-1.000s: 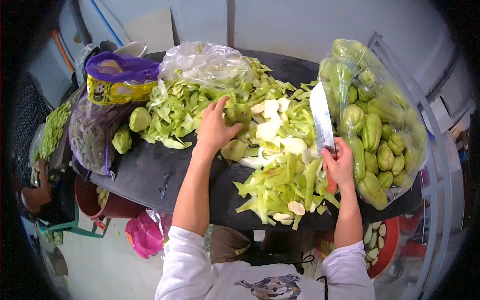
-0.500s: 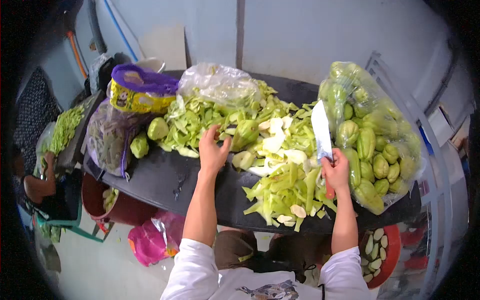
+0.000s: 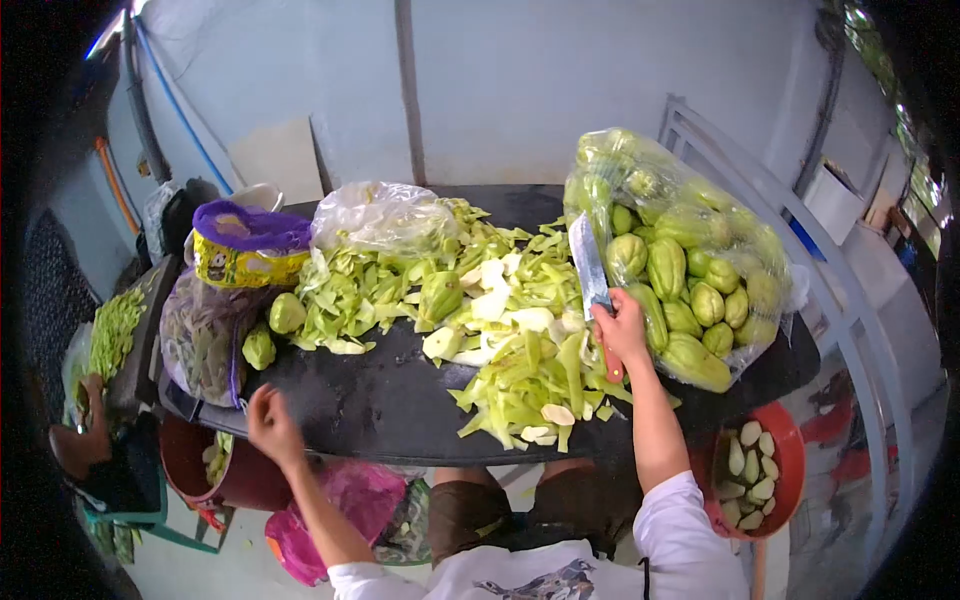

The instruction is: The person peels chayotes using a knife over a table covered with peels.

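My right hand (image 3: 622,325) is closed around the red-brown handle of a large knife (image 3: 588,258), its broad blade pointing up and away. The knife is above the right side of a heap of green peelings (image 3: 530,375), beside a clear plastic bag of chayotes (image 3: 705,305). Near the table's front left edge is my left hand (image 3: 275,428), slightly blurred, fingers loosely bent and nothing visible in them. A whole chayote (image 3: 440,297) rests among the peelings at mid-table. Two more, one chayote (image 3: 287,313) above another chayote (image 3: 259,347), lie to the left.
On the black table (image 3: 350,400), a purple net bag (image 3: 205,330) stands left and a crumpled clear bag (image 3: 385,220) lies at the back. Below are a dark red bin (image 3: 200,465) and a red bucket (image 3: 790,480) with pale pieces. Another person's hand (image 3: 90,395) is far left.
My left hand has drawn back from beside the mid-table chayote to the front left edge. My right hand still holds the knife. The camera view has shifted.
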Tool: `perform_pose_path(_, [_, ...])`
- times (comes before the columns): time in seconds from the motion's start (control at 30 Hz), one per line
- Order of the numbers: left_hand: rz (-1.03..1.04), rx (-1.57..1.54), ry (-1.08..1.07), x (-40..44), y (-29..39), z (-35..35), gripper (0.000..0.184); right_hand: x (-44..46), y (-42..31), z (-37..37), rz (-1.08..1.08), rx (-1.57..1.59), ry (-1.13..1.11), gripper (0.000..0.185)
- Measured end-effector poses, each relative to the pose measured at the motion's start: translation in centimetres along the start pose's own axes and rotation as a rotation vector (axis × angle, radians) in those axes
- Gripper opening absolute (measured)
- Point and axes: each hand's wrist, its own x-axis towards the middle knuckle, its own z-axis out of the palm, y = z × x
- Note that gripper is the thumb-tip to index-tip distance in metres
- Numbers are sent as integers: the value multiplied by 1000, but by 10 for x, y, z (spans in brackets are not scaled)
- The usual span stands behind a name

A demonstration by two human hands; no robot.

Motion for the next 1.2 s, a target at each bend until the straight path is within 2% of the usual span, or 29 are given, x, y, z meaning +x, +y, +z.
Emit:
perform_pose_path(0.03, [116, 153, 116, 12, -25, -34, 18, -1, 0, 1, 0, -1, 12, 12])
perform_pose_path(0.07, [89, 90, 201, 35, -68, -72, 17, -3, -1, 0, 13, 3, 30, 12])
perform_pose_path(0.1, [140, 304, 352, 54, -77, -104, 18, -4, -2, -1, 0, -6, 22, 12])
perform_pose_path(0.17, [67, 617, 493, 95, -102, -166, 26, -6, 1, 1, -30, 8, 20, 11])
perform_pose_path(0.23, [-144, 786, 491, 140, -131, -218, 45, -9, 0, 1, -23, 16, 23, 10])
perform_pose_path(0.3, [-163, 873, 439, 174, -148, -240, 50, -12, 2, -1, -31, 9, 30, 10])
perform_pose_path(0.37, [-180, 958, 370, 209, -169, -249, 56, -15, 5, -1, -38, 42, 42, 10])
perform_pose_path(0.43, [-302, 913, 119, 235, -190, -244, 69, -17, 6, -1, -28, 75, 49, 9])
perform_pose_path(0.47, [-304, 917, 112, 239, -198, -238, 69, -18, 6, -1, -21, 71, 50, 9])
perform_pose_path(0.53, [-420, 1143, 90, 246, -204, -218, 82, -18, 4, -2, -6, 100, 53, 8])
perform_pose_path(0.6, [-484, 1126, -1, 248, -202, -210, 86, -21, 4, -1, -5, 89, 59, 8])
perform_pose_path(0.67, [-647, 1141, -85, 241, -190, -198, 92, -23, 4, -1, 12, 91, 73, 9])
perform_pose_path(0.73, [-644, 1143, -83, 236, -190, -186, 89, -23, 0, 0, 23, 85, 74, 9])
perform_pose_path(0.8, [-525, 1194, -20, 237, -206, -182, 80, -24, 0, 0, 38, 79, 76, 9])
perform_pose_path(0.87, [-488, 1188, -85, 246, -228, -188, 78, -23, 2, 0, 7, 84, 45, 10])
perform_pose_path(0.97, [-407, 1180, -18, 246, -219, -186, 74, -22, 5, -1, 32, 71, 51, 11])
perform_pose_path(1.07, [-511, 1142, -117, 255, -223, -193, 84, -22, 2, 0, 50, 41, 57, 10])
perform_pose_path(1.2, [-504, 1075, -103, 265, -236, -205, 76, -23, -1, 1, 58, 23, 44, 10])
